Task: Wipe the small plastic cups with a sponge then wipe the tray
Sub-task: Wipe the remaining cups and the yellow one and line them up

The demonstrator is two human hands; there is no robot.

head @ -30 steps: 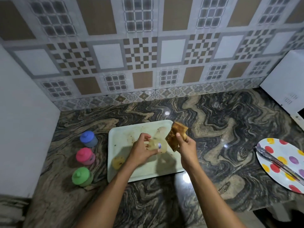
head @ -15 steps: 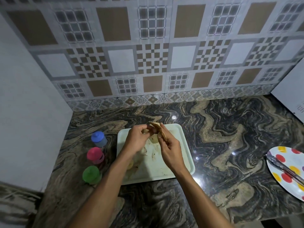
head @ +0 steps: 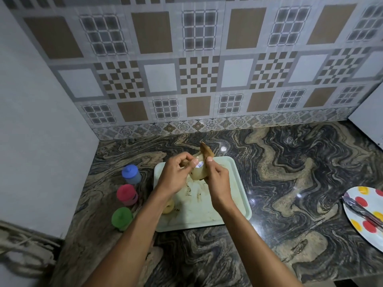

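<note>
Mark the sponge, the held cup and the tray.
sponge [head: 206, 152], head view, upper tip
held cup [head: 197, 172], head view, wall below its sticker
tray [head: 236, 189], head view, bare floor by right rim

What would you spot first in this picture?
Two hands in the middle: the left hand holds a small clear cup while the right hand presses a brown sponge against it, above a dirty pale tray. Left of the tray stand a blue cup, a pink cup and a green cup; a spotted plate sits far right.
</note>
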